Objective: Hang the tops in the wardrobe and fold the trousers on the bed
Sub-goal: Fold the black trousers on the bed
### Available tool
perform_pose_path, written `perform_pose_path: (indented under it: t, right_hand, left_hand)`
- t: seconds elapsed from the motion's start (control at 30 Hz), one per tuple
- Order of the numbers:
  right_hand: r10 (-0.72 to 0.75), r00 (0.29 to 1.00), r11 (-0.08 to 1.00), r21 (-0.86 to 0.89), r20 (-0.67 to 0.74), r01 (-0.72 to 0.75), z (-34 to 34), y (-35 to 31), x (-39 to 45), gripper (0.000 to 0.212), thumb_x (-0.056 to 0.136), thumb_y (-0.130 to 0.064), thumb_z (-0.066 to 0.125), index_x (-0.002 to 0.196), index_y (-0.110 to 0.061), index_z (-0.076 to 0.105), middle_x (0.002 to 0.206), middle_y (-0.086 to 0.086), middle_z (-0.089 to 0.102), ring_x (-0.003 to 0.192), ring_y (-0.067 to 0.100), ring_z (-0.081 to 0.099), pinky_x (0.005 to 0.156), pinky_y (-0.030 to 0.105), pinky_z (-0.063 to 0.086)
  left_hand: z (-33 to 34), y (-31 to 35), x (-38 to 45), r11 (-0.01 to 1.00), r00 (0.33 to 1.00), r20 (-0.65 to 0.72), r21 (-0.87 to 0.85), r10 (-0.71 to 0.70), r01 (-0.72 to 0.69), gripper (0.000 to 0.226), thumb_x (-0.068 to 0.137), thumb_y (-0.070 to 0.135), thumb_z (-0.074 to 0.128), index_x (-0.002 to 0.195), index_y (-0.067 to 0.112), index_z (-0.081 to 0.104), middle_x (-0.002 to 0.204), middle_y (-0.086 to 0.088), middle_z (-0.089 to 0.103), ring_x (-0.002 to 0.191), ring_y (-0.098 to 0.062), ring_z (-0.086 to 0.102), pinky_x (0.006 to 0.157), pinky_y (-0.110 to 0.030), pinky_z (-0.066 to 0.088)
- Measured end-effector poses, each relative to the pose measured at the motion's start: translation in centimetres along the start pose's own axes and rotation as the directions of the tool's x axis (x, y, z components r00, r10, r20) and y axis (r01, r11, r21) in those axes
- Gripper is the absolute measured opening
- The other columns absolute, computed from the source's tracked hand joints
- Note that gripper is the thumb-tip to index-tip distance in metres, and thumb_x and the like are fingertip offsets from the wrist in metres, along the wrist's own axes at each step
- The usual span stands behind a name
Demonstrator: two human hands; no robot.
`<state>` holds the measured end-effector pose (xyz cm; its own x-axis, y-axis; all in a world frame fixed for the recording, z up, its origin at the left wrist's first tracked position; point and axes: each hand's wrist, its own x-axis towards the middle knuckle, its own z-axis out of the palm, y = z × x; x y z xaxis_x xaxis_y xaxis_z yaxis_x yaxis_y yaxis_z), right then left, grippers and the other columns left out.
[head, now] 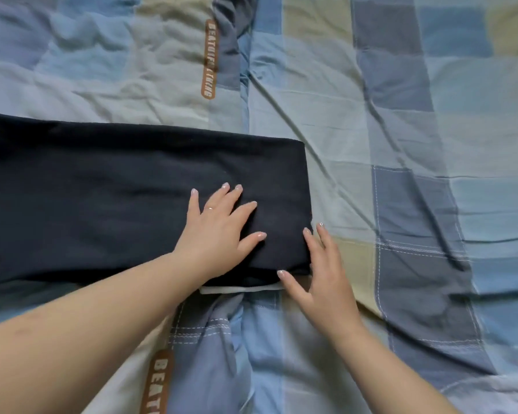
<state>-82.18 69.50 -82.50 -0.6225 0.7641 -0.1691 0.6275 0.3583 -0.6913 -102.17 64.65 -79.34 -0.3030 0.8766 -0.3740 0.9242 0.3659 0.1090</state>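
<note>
Forearms: two bare arms reach in from the bottom edge, nearest the lens, over a checked quilt [401, 144] in blue, grey & tan.
Left hand: left hand [219, 225] lies flat, fingers spread & straight, palm down on the dark trousers [102, 189], pinning the top layer near its right end. Ring visible on one finger.
Right hand: right hand [317, 273] sits at the near right corner of the folded cloth, fingers extended along the edge, thumb touching the lower hem. Nothing gripped; whether fingertips slip under the fold, can't tell.
Hands: close together, not touching each other, both working the same corner.
Trousers: navy/black, laid across the bed w/ folded end to the right, rest running off frame left. Pale strip [237, 289] peeks out under the near edge, prob. a waistband or lining.
Quilt: rumpled; brown printed label [211, 59] at top, another label [159, 380] at bottom.
Step in hand: folding the trousers, apparently smoothing & squaring the fold.
Next move: likely calls for tucking the pale strip in, then lifting one end over for another fold while one palm anchors the cloth.
Wardrobe, tops: not in view.
</note>
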Motion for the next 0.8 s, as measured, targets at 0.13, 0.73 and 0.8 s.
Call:
perform_pose_path:
  t: [0.13,0.73,0.8]
  right_hand:
    - [0.171,0.985,0.963,0.216,-0.023,-0.162,-0.9,1.8,-2.1,0.044,0.076,-0.014,0.075,0.116,-0.017,0.056,0.110,-0.006,0.056,0.105,0.008,0.056,0.094,0.018,0.042]
    - [0.043,0.994,0.978,0.205,-0.103,-0.021,-2.1,1.4,-3.4,0.019,0.082,-0.022,0.059,0.067,-0.016,0.049,0.065,-0.003,0.050,0.061,0.021,0.046,0.057,0.035,0.038]
    - [-0.012,0.995,0.989,0.147,-0.096,0.027,-1.6,1.3,-4.9,0.019,0.079,-0.023,0.058,0.065,-0.017,0.046,0.065,0.000,0.050,0.061,0.024,0.049,0.056,0.032,0.038]
  left_hand:
    - [-1.1,2.5,2.3,0.970,0.999,-0.048,-0.242,0.025,-0.036,0.051,0.092,0.048,0.049,0.139,0.028,0.043,0.155,0.002,0.027,0.147,-0.018,0.012,0.118,-0.051,0.004]
    - [-5.2,5.9,15.1,0.884,0.914,-0.172,-0.370,-0.368,0.286,0.025,0.094,0.036,0.055,0.106,0.019,0.069,0.115,-0.005,0.066,0.109,-0.026,0.058,0.088,-0.030,0.043]
    - [-5.4,5.7,15.7,0.878,0.902,-0.207,-0.390,-0.378,0.278,0.024,0.094,0.034,0.056,0.103,0.016,0.069,0.112,-0.007,0.067,0.106,-0.025,0.059,0.086,-0.027,0.041]
